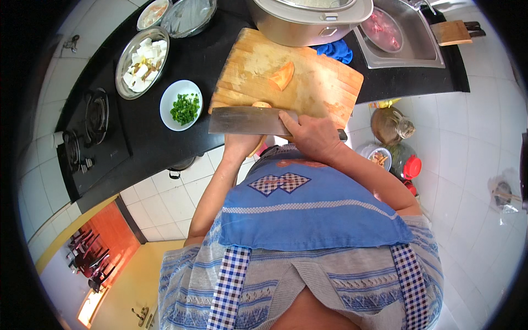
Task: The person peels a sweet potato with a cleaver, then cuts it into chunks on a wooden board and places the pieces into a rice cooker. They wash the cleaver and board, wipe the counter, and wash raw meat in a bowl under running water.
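Observation:
My right hand [315, 134] grips a broad-bladed cleaver [247, 121] by its dark handle, with the index finger laid along the blade. The blade lies across the near edge of a wooden cutting board [330, 84]. My left hand [243, 145] is just below the blade, its fingers mostly hidden behind the steel. It appears to hold a pale orange root vegetable [261, 104], whose end shows above the blade's back. Farther up the board sits a cut orange chunk [282, 76], seemingly of the same vegetable, touched by neither hand.
A bowl of chopped green onion [184, 109] and a steel bowl of white cubes [144, 62] stand left, before a gas hob [97, 115]. Behind the board are a rice cooker [305, 29] and blue cloth [336, 51]. A sink [420, 45] holds a bowl of raw meat [381, 31].

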{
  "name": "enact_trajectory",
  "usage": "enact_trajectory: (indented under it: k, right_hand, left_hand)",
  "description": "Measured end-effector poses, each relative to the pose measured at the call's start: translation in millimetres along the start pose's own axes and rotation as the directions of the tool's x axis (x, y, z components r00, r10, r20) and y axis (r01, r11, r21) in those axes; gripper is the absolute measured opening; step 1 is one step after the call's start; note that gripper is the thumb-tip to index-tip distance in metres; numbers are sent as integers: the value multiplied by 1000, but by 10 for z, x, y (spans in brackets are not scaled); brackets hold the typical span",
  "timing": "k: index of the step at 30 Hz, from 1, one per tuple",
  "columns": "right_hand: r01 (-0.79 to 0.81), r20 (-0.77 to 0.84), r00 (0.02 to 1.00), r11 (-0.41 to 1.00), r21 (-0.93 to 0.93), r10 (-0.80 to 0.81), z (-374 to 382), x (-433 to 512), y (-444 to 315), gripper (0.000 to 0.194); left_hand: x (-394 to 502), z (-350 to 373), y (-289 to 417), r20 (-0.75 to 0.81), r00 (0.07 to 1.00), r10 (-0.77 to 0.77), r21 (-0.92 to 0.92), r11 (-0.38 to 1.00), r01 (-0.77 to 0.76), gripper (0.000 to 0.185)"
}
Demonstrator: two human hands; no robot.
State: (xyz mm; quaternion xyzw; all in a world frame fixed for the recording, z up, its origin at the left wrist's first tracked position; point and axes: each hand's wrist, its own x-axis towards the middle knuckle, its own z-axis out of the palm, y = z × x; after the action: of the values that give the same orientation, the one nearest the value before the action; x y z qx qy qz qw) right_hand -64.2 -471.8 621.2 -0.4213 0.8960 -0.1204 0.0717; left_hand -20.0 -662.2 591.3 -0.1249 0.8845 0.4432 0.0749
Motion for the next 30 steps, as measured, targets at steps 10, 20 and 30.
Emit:
enact_trajectory:
  k: [10, 20, 30]
  right_hand:
    - [-100, 31, 995, 989, 104, 97, 108, -108, -116, 33]
    - [-330, -22, 940, 924, 192, 340, 32, -397, 197, 25]
    - [-518, -119, 677, 585, 624, 726, -28, -860, 634, 21]
  left_hand:
    - [-240, 222, 196, -38, 998, -59, -129, 990, 53, 29]
    - [265, -139, 68, -266, 963, -30, 237, 967, 96, 43]
    - [1146, -547, -51, -27, 972, 235, 376, 903, -208, 88]
